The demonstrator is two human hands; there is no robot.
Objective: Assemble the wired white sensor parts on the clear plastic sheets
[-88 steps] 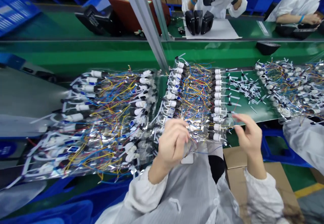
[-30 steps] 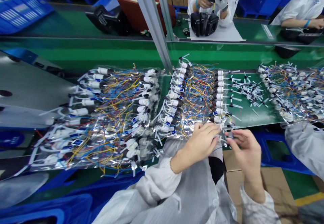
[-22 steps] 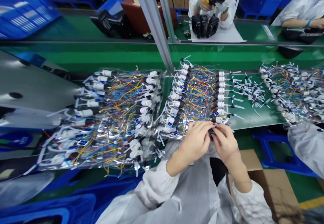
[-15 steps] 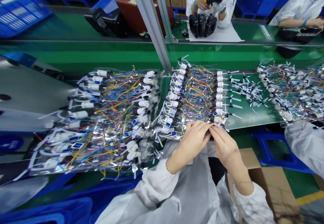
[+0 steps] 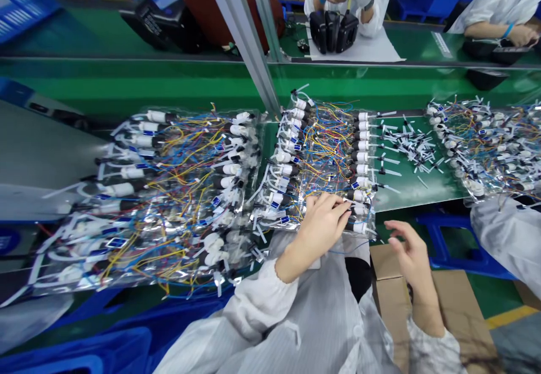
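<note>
My left hand (image 5: 323, 222) lies over the near right part of the middle tray of wired parts, its fingertips pressed together at a small white cylinder part (image 5: 359, 195) with a black end. The exact grip is partly hidden by the fingers. To the right, past the tray's edge, my right hand (image 5: 409, 250) hangs in the air above a cardboard box, fingers apart and nothing in them. White cylinder parts run down both sides of the clear plastic tray (image 5: 296, 228), with yellow, blue and red wires (image 5: 332, 143) tangled between them.
Another loaded tray of wired parts (image 5: 177, 194) lies to the left, a third (image 5: 499, 143) to the right. Loose cable ties (image 5: 416, 146) are heaped on the green table. A metal post (image 5: 249, 41) rises behind. Co-workers sit opposite; a white sleeve (image 5: 502, 227) shows at right.
My right hand has left the tray's near right corner, moving right and down, and its fingers have spread. My left hand stays at the tray. The view has shifted slightly.
</note>
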